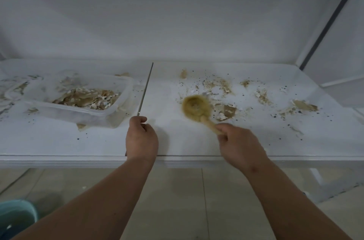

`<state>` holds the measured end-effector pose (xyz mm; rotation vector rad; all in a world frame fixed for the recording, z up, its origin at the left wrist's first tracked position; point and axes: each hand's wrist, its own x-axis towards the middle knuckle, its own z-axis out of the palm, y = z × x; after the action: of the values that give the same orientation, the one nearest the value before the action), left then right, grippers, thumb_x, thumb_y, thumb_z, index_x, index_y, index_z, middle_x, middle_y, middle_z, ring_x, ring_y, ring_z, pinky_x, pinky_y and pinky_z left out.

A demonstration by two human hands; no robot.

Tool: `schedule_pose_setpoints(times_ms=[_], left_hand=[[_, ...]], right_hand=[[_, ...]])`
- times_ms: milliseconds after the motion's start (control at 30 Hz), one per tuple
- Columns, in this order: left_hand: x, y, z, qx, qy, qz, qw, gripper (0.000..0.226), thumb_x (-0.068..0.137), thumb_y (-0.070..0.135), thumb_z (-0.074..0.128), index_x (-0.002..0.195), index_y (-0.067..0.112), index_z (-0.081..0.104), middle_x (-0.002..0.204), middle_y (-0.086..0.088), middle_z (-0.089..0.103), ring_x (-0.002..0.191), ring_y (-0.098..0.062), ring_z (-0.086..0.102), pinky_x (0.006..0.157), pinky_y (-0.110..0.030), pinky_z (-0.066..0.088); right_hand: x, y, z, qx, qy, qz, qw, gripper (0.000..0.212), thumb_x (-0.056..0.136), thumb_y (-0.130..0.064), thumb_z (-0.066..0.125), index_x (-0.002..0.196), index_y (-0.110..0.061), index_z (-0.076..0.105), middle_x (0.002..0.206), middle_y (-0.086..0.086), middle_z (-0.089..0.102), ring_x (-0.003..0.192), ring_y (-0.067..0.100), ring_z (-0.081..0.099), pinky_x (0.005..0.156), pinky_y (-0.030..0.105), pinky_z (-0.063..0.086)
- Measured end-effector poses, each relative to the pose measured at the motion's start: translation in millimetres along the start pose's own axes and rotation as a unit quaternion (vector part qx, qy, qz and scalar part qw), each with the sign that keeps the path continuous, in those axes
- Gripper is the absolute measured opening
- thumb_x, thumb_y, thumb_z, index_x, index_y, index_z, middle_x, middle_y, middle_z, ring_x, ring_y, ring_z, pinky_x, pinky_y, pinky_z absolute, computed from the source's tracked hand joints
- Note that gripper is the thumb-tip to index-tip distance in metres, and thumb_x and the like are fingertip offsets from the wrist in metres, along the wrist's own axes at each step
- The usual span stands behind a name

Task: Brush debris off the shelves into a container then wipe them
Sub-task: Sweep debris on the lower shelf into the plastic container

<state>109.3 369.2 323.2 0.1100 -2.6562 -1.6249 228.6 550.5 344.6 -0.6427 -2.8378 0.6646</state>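
Right hand (239,144) gripping blurred brush (194,107) on littered shelf (197,141), left hand (141,137) on upright panel (145,89)

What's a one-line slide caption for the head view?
Right hand sweeps a round brush through debris on the white shelf; left hand pinches a thin rod beside the half-filled container.

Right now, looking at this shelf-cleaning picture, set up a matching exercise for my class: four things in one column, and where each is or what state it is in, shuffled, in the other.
Things:
1. round brush
2. clear plastic container
3. thin metal strip
4. teal bucket

Places or states:
A. on the floor, bottom left corner
B. gripped by its handle in the right hand, blurred
C. pinched at its near end by the left hand
D. on the shelf at left, holding flakes

Pairs: 1-B, 2-D, 3-C, 4-A
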Motion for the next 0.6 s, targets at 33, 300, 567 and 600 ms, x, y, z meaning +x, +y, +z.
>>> schedule_pose_setpoints(times_ms=[33,300,567,600], left_hand=[[2.8,-1.0,-0.4,-0.005,-0.004,-0.002,1.0,0.026,0.094,0.013,0.036,0.114,0.024,0.049,0.091,0.003,0.061,0.085,-0.02,0.057,0.08,-0.043,0.049],[20.3,5.3,-2.4,-0.028,0.019,0.018,0.999,0.01,0.097,0.012,0.038,0.097,0.015,0.047,0.08,0.007,0.05,0.071,-0.014,0.046,0.058,-0.026,0.031],[33.4,0.3,4.7,-0.032,-0.002,0.025,0.999,0.014,0.099,0.015,0.037,0.087,0.013,0.044,0.077,0.003,0.049,0.068,-0.005,0.044,0.053,-0.026,0.028],[34.0,-0.9,4.8,-0.034,-0.002,0.028,0.999,0.015,0.099,0.015,0.038,0.085,0.015,0.043,0.076,0.003,0.049,0.067,-0.005,0.044,0.053,-0.024,0.028]], right_hand=[[4.3,-3.1,-1.6,-0.001,0.015,0.007,1.0,0.032,0.098,-0.026,0.045,0.127,-0.031,0.057,0.083,-0.007,0.062,0.071,0.012,0.058,0.06,0.026,0.045],[17.4,-60.0,35.4,0.004,-0.073,-0.128,0.989,0.035,0.097,-0.029,0.043,0.129,-0.032,0.053,0.101,0.0,0.067,0.086,0.021,0.062,0.077,0.037,0.053],[46.3,-64.9,19.8,-0.002,0.009,-0.036,0.999,0.03,0.098,-0.028,0.044,0.126,-0.031,0.055,0.082,-0.006,0.063,0.068,0.012,0.058,0.057,0.025,0.041],[43.9,-75.3,24.5,0.011,-0.003,-0.062,0.998,0.03,0.097,-0.029,0.045,0.125,-0.033,0.054,0.084,-0.004,0.064,0.07,0.014,0.059,0.059,0.026,0.043]])
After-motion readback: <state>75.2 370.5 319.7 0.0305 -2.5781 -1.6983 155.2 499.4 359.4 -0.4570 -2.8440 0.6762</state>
